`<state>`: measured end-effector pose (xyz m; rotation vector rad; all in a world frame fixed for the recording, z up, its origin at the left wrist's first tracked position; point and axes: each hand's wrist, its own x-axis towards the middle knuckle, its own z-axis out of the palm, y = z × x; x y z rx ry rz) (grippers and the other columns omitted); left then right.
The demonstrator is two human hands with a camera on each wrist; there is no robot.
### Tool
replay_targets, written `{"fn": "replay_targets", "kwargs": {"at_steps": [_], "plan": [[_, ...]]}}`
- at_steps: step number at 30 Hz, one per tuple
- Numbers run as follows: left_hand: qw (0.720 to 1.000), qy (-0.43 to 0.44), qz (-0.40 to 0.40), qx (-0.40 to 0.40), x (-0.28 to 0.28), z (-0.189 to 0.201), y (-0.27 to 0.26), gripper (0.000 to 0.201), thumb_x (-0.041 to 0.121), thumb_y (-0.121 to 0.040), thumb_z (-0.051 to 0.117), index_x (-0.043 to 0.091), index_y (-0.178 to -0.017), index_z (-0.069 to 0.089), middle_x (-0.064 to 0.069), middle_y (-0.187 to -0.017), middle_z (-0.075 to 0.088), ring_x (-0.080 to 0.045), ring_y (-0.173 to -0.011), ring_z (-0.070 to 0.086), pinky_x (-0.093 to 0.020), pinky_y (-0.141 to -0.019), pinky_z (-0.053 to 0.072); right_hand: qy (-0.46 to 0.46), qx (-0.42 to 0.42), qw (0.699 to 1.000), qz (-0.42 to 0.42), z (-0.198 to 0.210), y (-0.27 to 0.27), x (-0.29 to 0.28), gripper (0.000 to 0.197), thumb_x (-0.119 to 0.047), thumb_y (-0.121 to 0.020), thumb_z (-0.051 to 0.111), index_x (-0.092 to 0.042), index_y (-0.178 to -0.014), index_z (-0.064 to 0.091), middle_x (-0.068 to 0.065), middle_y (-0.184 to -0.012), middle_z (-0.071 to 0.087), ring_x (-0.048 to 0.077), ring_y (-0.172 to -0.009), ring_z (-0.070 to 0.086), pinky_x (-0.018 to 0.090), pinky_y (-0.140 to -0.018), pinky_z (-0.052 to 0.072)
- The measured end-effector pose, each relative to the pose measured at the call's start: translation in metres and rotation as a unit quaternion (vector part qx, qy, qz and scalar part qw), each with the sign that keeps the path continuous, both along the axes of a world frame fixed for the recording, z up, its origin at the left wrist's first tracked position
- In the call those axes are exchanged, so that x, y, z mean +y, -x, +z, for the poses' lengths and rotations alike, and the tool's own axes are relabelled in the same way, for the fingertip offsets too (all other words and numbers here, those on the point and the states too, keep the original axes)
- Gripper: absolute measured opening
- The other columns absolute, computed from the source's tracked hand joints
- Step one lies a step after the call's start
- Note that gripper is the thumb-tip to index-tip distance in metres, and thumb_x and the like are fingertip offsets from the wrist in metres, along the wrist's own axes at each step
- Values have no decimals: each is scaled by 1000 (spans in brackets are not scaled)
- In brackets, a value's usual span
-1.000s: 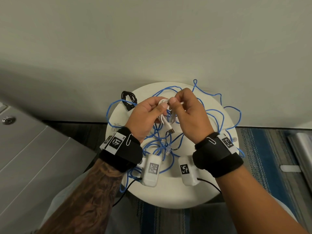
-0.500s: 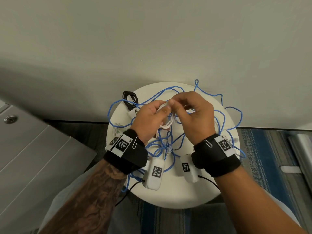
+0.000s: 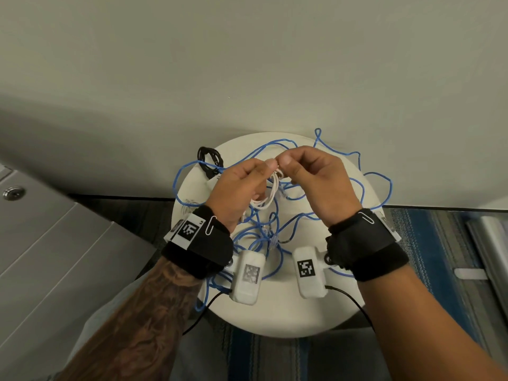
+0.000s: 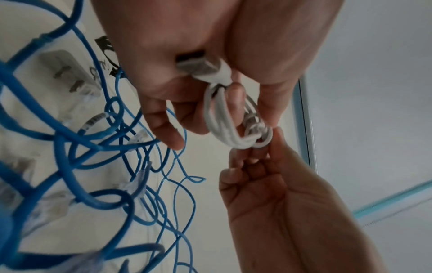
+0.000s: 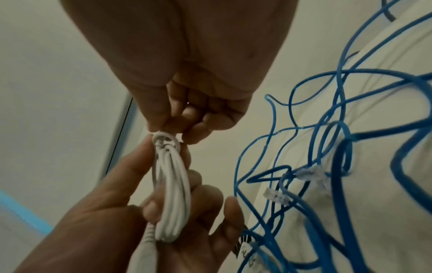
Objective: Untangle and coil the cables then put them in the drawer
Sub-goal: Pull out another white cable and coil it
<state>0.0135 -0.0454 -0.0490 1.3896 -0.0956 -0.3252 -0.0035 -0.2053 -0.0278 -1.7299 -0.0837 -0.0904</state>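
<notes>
A small coil of white cable [image 3: 265, 200] [image 4: 228, 129] [image 5: 173, 188] hangs between both hands above the round white table [image 3: 277, 317]. My left hand [image 3: 242, 185] [image 4: 187, 77] grips the coil, with its USB plug [image 4: 198, 63] in the palm. My right hand [image 3: 310, 177] [image 5: 187, 103] pinches the wrapped top of the coil [image 5: 164, 140]. Beneath the hands a tangle of blue cables [image 3: 269, 237] [image 4: 93, 147] [image 5: 327, 166] with clear plugs is spread over the table. A black coiled cable [image 3: 209, 158] lies at the table's far left edge.
A grey cabinet with a round lock [image 3: 13, 192] stands to the left. The wall [image 3: 247, 64] rises right behind the table. A white plug adapter [image 4: 70, 72] lies among the blue cables. Striped blue carpet [image 3: 428, 257] covers the floor to the right.
The dangling white cable end has been wound into the coil. Both hands have shifted slightly away from me, and the right fingers now pinch the coil's top.
</notes>
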Motion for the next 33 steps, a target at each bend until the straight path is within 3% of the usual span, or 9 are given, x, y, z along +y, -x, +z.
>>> {"fn": "replay_targets", "kwargs": {"at_steps": [3, 11, 16, 19, 23, 26, 28, 30, 33], "plan": [[999, -32, -17, 1, 2, 0, -1, 12, 22, -92, 60, 14, -86, 68, 10, -52, 42, -9, -50, 32, -26, -55, 32, 67, -39, 997, -22, -1, -1, -6, 10, -20, -97, 63, -14, -95, 71, 2, -88, 72, 25, -86, 65, 37, -82, 54], [994, -9, -108, 8, 11, -2, 2, 30, 30, -95, 54, 8, -110, 69, 3, -63, 50, -12, -65, 46, -30, -71, 40, 122, -112, 981, -100, 2, -5, -19, 12, -22, -99, 62, -13, -92, 68, -8, -82, 68, 2, -74, 59, 17, -70, 45], [998, -16, -50, -23, 12, 1, 5, 20, 26, -95, 56, 12, -92, 70, -3, -80, 63, -18, -76, 56, -36, -72, 48, 78, -55, 992, -82, -11, -8, -12, 11, -23, -100, 58, -15, -95, 63, -5, -85, 65, 22, -82, 64, 35, -73, 51], [999, 2, -21, -35, 13, 0, 2, 18, 25, -95, 55, 19, -93, 72, -9, -80, 60, -16, -72, 58, -35, -72, 51, 41, -36, 996, -69, -16, -7, -2, 11, -19, -102, 55, -12, -95, 59, 7, -89, 68, 21, -81, 68, 28, -69, 52], [997, -12, 7, -70, 12, 0, 0, 21, 18, -98, 53, 12, -109, 71, -1, -85, 70, -17, -81, 67, -39, -76, 55, 17, 22, 999, -15, -17, 1, 11, 20, -25, -103, 52, -10, -96, 64, 2, -83, 73, 19, -75, 70, 32, -68, 58], [995, -31, 20, -93, 13, -1, 0, 26, 13, -98, 54, 6, -121, 66, -11, -94, 71, -22, -86, 68, -41, -78, 57, -21, 67, 997, 24, -15, 3, 15, 23, -27, -102, 54, -7, -95, 63, -2, -77, 70, 13, -72, 67, 26, -69, 54], [990, -65, 15, -124, 12, 1, 1, 29, 10, -98, 55, 11, -127, 62, -9, -88, 69, -19, -82, 67, -33, -75, 56, -6, 85, 995, 46, -13, 2, 13, 33, -31, -104, 49, -2, -94, 62, -2, -73, 65, 12, -71, 62, 25, -71, 51], [981, -103, -1, -163, 11, 4, 2, 32, 5, -98, 53, 14, -128, 59, 7, -80, 65, -8, -76, 64, -22, -71, 52, -4, 106, 993, 59, -13, 0, 12, 44, -36, -105, 46, 5, -98, 61, 1, -74, 61, 13, -72, 57, 29, -76, 50], [970, -139, -20, -198, 9, 2, 0, 27, 11, -99, 54, 15, -124, 63, -8, -91, 67, -29, -85, 66, -41, -77, 56, -56, 150, 986, 56, -14, 1, 12, 51, -45, -97, 50, 3, -110, 64, 11, -90, 63, 19, -84, 59, 38, -88, 51]]}}
